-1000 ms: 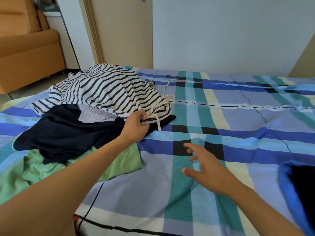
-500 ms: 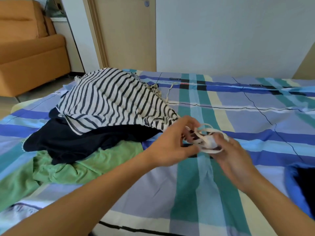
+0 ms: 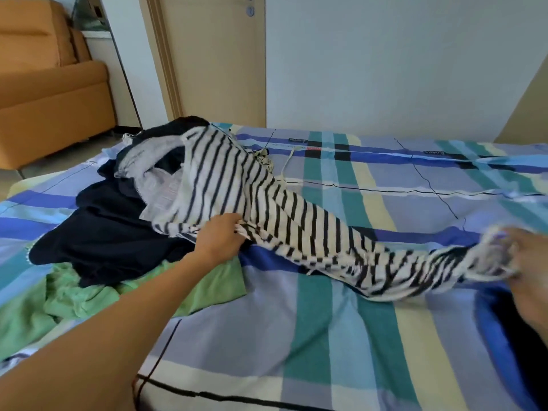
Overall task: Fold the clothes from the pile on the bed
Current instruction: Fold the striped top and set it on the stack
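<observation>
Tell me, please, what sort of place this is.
Most likely a home bedroom: a bed with a checked sheet, a pile of clothes on it, a door and an orange sofa beyond.

An orange sofa [image 3: 50,93] stands in the far left corner on a pale floor [image 3: 68,155]. A beige door [image 3: 219,60] with a small round lock [image 3: 250,11] near its top sits closed beside a plain white wall [image 3: 400,63]. At the far right edge rises a tan panel [image 3: 530,114], perhaps a cupboard side.
</observation>
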